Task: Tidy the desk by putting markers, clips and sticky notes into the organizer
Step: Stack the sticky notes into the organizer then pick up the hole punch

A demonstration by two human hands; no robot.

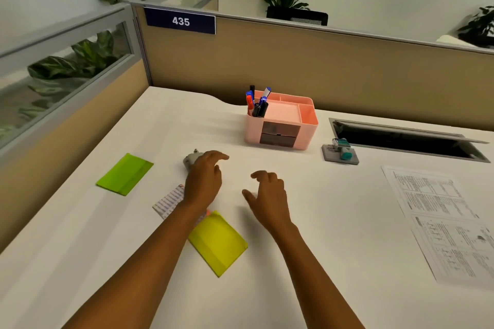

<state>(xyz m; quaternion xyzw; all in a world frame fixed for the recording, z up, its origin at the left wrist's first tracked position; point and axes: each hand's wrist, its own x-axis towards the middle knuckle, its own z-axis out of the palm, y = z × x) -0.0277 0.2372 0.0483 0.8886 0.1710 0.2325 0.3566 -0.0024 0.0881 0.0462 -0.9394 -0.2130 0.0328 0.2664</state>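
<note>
A pink organizer (307, 125) stands at the back of the white desk, with several markers (256, 101) upright in its left compartment. A green sticky note pad (124, 174) lies at the left and a yellow pad (217, 243) lies near me. My left hand (204, 181) hovers with fingers spread over a small grey object (190, 160), partly hiding it, and holds nothing. A striped paper packet (168, 201) lies under my left wrist. My right hand (268, 195) hovers over bare desk, fingers curled apart, and is empty.
A grey base with a teal item (340, 152) sits right of the organizer. Behind it is an open cable hatch (406, 139). Printed sheets (443, 222) lie at the right. Cubicle partitions (267, 61) close the back and left sides.
</note>
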